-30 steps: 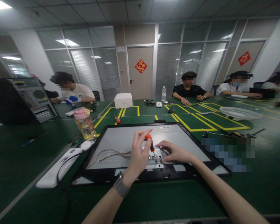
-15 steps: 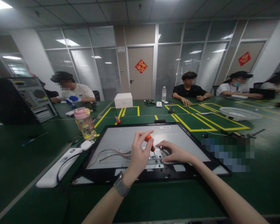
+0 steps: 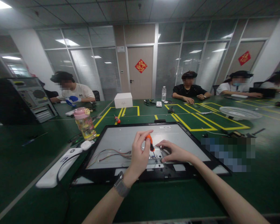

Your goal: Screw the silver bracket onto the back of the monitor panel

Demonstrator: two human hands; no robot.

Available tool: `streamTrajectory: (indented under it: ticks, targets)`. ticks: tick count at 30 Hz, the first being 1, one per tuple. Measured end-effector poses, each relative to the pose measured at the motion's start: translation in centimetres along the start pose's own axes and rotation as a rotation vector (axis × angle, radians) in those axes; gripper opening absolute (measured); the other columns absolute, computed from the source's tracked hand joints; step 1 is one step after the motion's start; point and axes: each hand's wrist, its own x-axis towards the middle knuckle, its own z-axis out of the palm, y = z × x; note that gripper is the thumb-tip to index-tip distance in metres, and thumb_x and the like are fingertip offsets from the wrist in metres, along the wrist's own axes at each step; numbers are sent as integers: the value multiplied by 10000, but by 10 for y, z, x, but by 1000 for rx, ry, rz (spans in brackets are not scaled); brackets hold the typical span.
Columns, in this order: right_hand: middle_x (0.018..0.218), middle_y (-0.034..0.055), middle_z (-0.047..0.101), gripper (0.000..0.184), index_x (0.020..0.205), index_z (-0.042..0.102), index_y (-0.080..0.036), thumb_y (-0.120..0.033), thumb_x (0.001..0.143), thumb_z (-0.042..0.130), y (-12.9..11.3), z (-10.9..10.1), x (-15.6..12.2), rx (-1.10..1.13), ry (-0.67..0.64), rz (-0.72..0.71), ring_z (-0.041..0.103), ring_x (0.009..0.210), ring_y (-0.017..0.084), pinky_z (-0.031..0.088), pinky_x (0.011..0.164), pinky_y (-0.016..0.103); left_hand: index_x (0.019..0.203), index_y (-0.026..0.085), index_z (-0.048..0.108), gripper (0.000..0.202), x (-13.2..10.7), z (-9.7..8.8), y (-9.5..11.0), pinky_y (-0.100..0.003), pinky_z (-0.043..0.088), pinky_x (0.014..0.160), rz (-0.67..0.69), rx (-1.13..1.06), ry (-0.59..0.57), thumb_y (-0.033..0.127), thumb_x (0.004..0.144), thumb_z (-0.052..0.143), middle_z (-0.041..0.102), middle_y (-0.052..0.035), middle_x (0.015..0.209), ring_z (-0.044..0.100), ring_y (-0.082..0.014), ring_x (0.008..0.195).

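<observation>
A flat monitor panel (image 3: 130, 137) lies back-up on the green table, its grey metal sheet framed in black. My left hand (image 3: 138, 155) is closed round a small orange-handled screwdriver (image 3: 150, 142), held upright with its tip on a small metal bracket (image 3: 159, 153) near the panel's lower middle. My right hand (image 3: 175, 151) rests on that bracket, fingers pressed down flat on it. Thin coloured wires (image 3: 107, 154) run across the metal sheet to the left of my hands.
A pink-lidded bottle (image 3: 85, 123) and a white power strip (image 3: 57, 168) sit left of the panel. A computer case (image 3: 21, 99) stands far left. A white box (image 3: 123, 100), a fan grille (image 3: 240, 112) and several seated people are further back.
The screwdriver handle shifts slightly between my left fingers, as if turning. Across the table, a person has drawn their hand in. My right hand has stayed put.
</observation>
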Motion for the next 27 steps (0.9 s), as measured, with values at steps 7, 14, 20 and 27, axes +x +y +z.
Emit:
streamTrajectory:
  ticks: [7,14,20,27]
  targets:
    - [1295,87,543,729,1325,587,-265,-536,686,808,1,0,0,8,-1,-9,535,1180,300,422,1047,455,927,236,705,78,2,2,0,-287,479,758,5,61,116,250,870,653,513,7,819,542,-149,748]
    - [1275,89,540,722,1312,595,-252,-524,682,817,2,0,0,11,2,-5,540,1162,291,432,1035,444,1149,224,645,257,-1,2,-1,-307,477,825,-9,-17,48,228,986,447,575,-43,960,577,-171,882]
    - [1246,86,547,712,1302,601,-244,-516,680,816,1,1,1,17,8,-13,551,1122,279,448,1006,431,1094,242,689,214,-1,2,-1,-319,477,856,-5,4,36,286,957,530,577,-46,995,577,-185,923]
    - [1257,88,542,716,1316,595,-251,-502,684,819,1,1,1,14,6,-3,550,1133,282,438,1018,443,1232,225,638,317,0,3,-3,-314,474,875,-21,-66,24,300,1013,421,644,-60,1039,610,-185,975]
